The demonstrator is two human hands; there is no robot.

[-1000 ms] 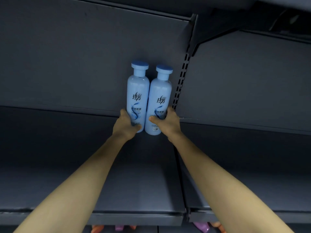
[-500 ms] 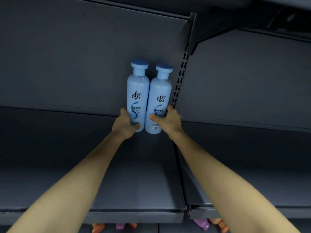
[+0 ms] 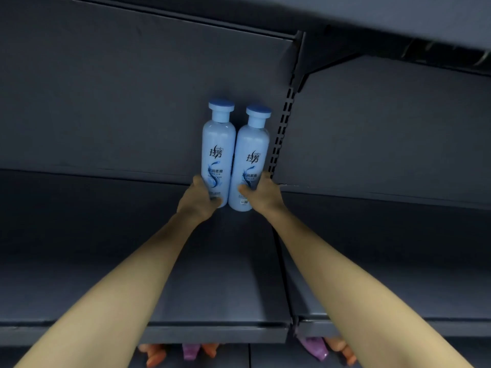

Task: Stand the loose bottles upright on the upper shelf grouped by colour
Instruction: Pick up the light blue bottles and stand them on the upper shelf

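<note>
Two light blue bottles with darker blue caps stand upright side by side at the back of the dark grey upper shelf, touching each other. My left hand grips the base of the left blue bottle. My right hand grips the base of the right blue bottle. Both arms reach forward across the shelf.
A slotted upright runs just right of the bottles, with a bracket above it. A second shelf panel adjoins on the right. Under the shelf's front edge, orange bottles and purple bottles lie on the lower level.
Almost nothing has moved. Both hands stay closed on the bottle bases, and the bottles stand in the same spot against the back panel.
</note>
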